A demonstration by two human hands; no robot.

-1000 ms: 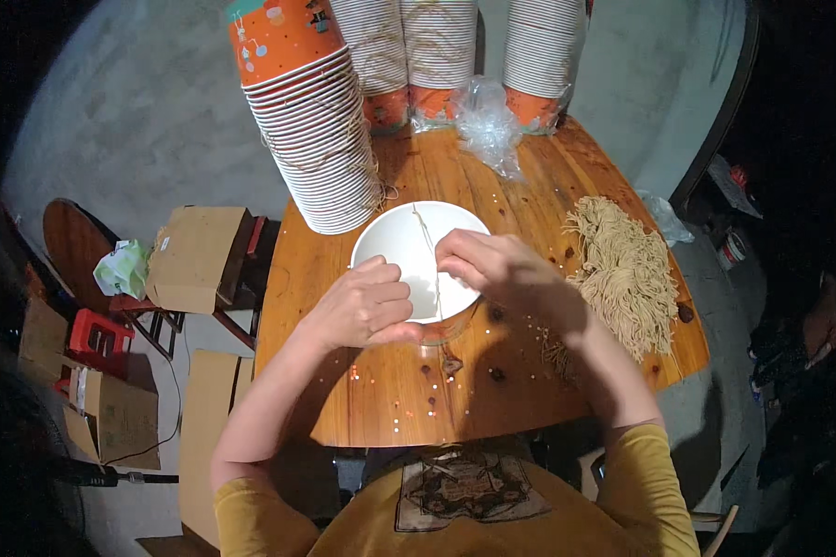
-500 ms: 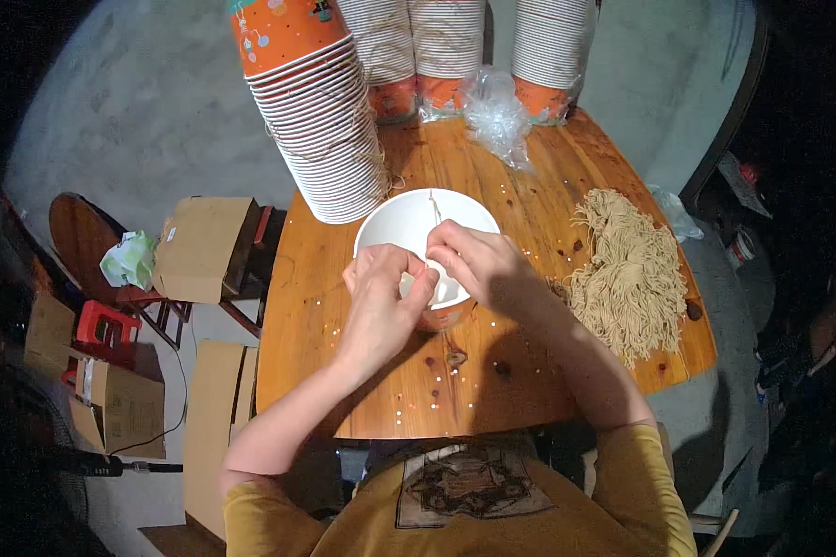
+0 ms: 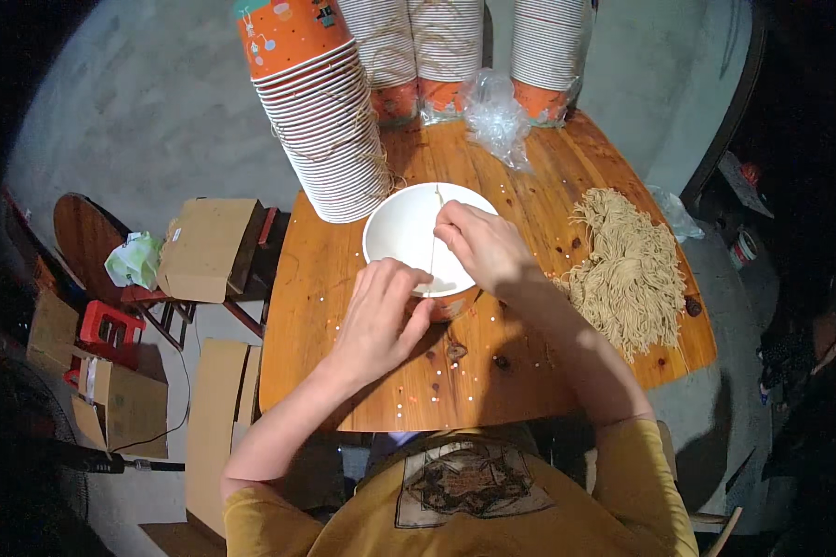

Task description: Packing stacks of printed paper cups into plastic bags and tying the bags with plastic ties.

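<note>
Bowl: one white-lined paper bowl (image 3: 416, 234) with an orange outside is sitting open side up on the round wooden table (image 3: 344, 371), just in front of the nearest stack.
Left hand: the left hand (image 3: 381, 311) is curling against the bowl's near rim, fingers together and bent; whether they are truly pinching the rim, the observer cannot tell.
Right hand: the right hand (image 3: 478, 243) is reaching over the bowl's right edge, fingertips pinched together on a thin pale cord (image 3: 433, 232) that is running across the bowl's mouth.
Cord: one strand in use; it is looking limp and light, likely fraying, best taken near its end between thumb and forefinger.
Handling of bowl: judged light, thin-walled, easily dented; the rolled rim is looking like the stiffest place to grip.
Cord pile: one loose heap of the same pale cords (image 3: 627, 269) is lying on the table's right side, near the right forearm.
Stacks: four tall stacks of nested bowls (image 3: 320, 121) are standing along the far edge, the nearest leaning and touching the single bowl.
Plastic: one crumpled clear wrapper (image 3: 497, 119) is lying between stacks.
Floor: several cardboard boxes (image 3: 204, 246) are sitting left of the table.
</note>
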